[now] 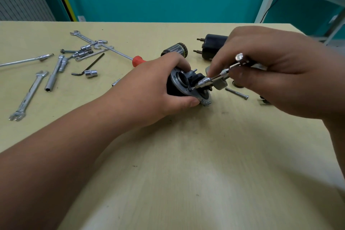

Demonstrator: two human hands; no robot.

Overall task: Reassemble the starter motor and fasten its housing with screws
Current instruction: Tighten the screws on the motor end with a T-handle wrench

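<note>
My left hand grips the black starter motor housing, tilted on its side on the table, with its grey flange and brush plate facing right. My right hand pinches a small silver precision screwdriver; its tip touches the flange at about the middle of the plate. The armature lies just behind my left hand. A black solenoid with studs lies behind my right hand. A long bolt lies on the table right of the housing.
Spanners, sockets, a socket extension, a black hex key and a red-handled screwdriver are scattered at the left back of the beige table. A grey part sits under my right fingers. A shelf stands at the far right.
</note>
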